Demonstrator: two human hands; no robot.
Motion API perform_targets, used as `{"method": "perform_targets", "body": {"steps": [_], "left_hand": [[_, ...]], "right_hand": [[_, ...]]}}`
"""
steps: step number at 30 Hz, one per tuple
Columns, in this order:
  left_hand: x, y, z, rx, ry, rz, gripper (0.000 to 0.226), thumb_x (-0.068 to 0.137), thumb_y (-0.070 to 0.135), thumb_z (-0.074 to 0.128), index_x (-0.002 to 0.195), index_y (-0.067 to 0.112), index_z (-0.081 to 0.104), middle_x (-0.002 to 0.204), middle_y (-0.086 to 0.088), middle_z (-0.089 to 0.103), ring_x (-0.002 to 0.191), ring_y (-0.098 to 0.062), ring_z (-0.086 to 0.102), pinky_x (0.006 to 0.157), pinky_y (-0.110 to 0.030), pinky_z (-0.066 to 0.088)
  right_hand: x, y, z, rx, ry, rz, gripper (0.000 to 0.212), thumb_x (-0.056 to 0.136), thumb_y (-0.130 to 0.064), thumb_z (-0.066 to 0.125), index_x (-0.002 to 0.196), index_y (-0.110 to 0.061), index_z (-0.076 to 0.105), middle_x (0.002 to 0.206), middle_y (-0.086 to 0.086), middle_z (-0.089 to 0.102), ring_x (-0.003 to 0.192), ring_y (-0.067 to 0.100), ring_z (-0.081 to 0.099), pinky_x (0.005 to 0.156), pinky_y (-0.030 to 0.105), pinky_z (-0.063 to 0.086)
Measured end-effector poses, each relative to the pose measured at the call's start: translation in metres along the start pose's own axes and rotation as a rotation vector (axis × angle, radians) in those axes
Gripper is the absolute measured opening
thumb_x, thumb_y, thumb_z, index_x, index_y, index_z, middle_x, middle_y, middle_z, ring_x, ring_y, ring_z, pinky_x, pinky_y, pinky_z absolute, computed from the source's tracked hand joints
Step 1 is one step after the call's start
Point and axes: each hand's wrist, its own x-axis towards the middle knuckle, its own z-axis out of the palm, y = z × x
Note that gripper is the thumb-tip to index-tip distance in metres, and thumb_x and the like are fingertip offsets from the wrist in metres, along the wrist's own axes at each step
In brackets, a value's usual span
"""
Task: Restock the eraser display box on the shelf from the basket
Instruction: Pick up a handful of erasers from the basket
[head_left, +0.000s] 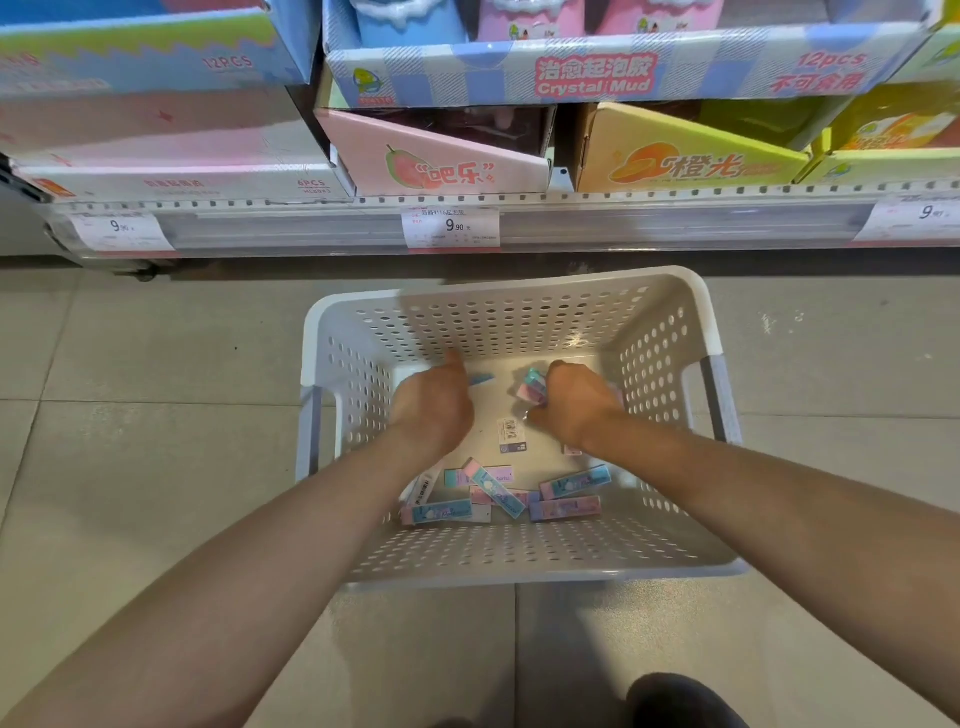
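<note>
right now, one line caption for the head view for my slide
Both hands reach into the white basket on the floor; right hand grips erasers, left hand beside it.

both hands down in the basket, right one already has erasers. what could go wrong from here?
1. The right hand grips several erasers bunched together; one could slip out on the lift to the shelf.
2. Loose erasers lie under the forearms at the near wall of the basket and could be missed.
3. The left hand hides what it reaches for; a fumble is possible.
</note>
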Motion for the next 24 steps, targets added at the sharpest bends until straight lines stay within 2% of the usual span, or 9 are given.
{"method": "perform_targets", "body": {"steps": [3,9,12,15,19,24], "left_hand": [[0.002,-0.006,-0.004,0.135,-0.019,-0.025,0.038,0.092,0.01,0.039,0.13,0.012,0.038,0.117,-0.014,0.064,0.102,-0.037,0.062,0.076,-0.038,0.052],[0.005,-0.003,0.003,0.365,-0.089,0.041,0.04,0.091,-0.002,0.039,0.131,0.001,0.036,0.119,-0.013,0.063,0.104,-0.032,0.063,0.077,-0.038,0.053],[0.005,-0.005,-0.001,0.288,-0.141,0.022,0.031,0.091,0.001,0.042,0.121,0.003,0.049,0.118,-0.012,0.063,0.106,-0.03,0.061,0.08,-0.035,0.051],[0.006,-0.007,-0.005,0.098,-0.198,-0.048,0.025,0.09,0.014,0.048,0.113,0.007,0.056,0.115,-0.011,0.063,0.106,-0.03,0.06,0.081,-0.034,0.048],[0.0,-0.006,0.0,0.057,-0.247,-0.069,0.031,0.09,0.021,0.048,0.114,0.001,0.051,0.115,-0.015,0.061,0.105,-0.031,0.06,0.076,-0.032,0.047],[-0.008,-0.007,-0.003,0.033,-0.236,-0.019,0.032,0.087,0.017,0.05,0.115,0.002,0.043,0.109,-0.015,0.064,0.098,-0.031,0.063,0.07,-0.031,0.044]], "right_hand": [[0.003,0.006,-0.01,0.039,0.002,0.092,0.036,0.085,-0.025,0.056,0.113,-0.002,0.049,0.109,0.013,0.06,0.093,0.028,0.059,0.071,0.029,0.045],[0.004,0.014,-0.019,-0.046,-0.032,0.179,0.034,0.088,-0.034,0.055,0.103,-0.004,0.059,0.11,0.014,0.064,0.1,0.029,0.061,0.069,0.026,0.041],[0.005,0.014,-0.013,-0.085,-0.063,0.195,0.033,0.088,-0.036,0.056,0.1,-0.005,0.06,0.106,0.013,0.066,0.1,0.029,0.062,0.069,0.027,0.041],[0.003,0.014,-0.009,-0.147,-0.06,0.204,0.027,0.083,-0.021,0.062,0.102,-0.003,0.059,0.107,0.013,0.066,0.099,0.03,0.063,0.068,0.028,0.044],[0.001,0.013,-0.005,-0.139,-0.022,0.202,0.032,0.085,-0.026,0.058,0.107,-0.003,0.057,0.109,0.016,0.064,0.1,0.031,0.062,0.076,0.031,0.048],[0.002,0.014,0.002,-0.088,0.036,0.231,0.025,0.087,-0.021,0.055,0.104,-0.003,0.058,0.106,0.017,0.065,0.097,0.032,0.063,0.073,0.031,0.048]]}}
